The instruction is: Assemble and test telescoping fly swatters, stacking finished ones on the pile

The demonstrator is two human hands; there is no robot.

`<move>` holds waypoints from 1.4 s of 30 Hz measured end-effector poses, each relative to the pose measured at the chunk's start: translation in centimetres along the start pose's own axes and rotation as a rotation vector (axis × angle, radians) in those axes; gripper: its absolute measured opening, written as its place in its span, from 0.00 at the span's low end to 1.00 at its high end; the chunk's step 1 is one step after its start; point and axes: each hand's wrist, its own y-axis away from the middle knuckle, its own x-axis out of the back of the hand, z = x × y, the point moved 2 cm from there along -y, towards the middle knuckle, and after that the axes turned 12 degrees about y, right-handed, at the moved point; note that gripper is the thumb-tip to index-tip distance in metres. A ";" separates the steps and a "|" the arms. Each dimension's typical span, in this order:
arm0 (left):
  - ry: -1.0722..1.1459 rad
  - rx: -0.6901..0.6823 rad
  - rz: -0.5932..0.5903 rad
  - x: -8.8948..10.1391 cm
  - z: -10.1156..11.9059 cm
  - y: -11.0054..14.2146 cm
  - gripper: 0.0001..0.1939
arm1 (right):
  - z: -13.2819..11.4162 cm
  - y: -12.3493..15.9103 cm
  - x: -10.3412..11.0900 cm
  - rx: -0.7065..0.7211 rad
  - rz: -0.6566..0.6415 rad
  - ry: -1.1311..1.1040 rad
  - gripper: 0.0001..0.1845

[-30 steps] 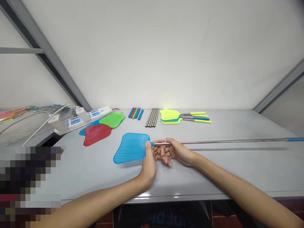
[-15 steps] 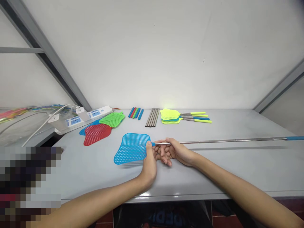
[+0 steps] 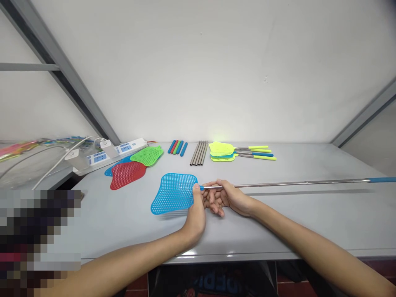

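Right in front of you, your left hand (image 3: 195, 216) has its thumb pressed on the edge of a blue plastic fly swatter head (image 3: 173, 194), up by the neck. Your right hand (image 3: 230, 198) pinches the telescopic steel shaft (image 3: 293, 183) just behind that neck, and the fingers of both hands bunch together there. The head sits low over the gray tabletop (image 3: 108, 231), and the shaft runs off to the right, ending in a blue grip (image 3: 383, 180). This step looks like work at the joint of head and shaft, so the next move calls for a firm hold on both sides of it. Beyond you lie red (image 3: 126, 175) and green (image 3: 147, 156) swatter heads, then colored foam grips (image 3: 177, 147), steel tubes (image 3: 198, 153) and yellow-green swatters (image 3: 221, 150).
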 end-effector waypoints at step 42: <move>-0.077 -0.037 0.015 0.7 -0.2 -0.7 0.24 | -0.6 0.0 -0.7 -0.004 0.190 0.059 0.25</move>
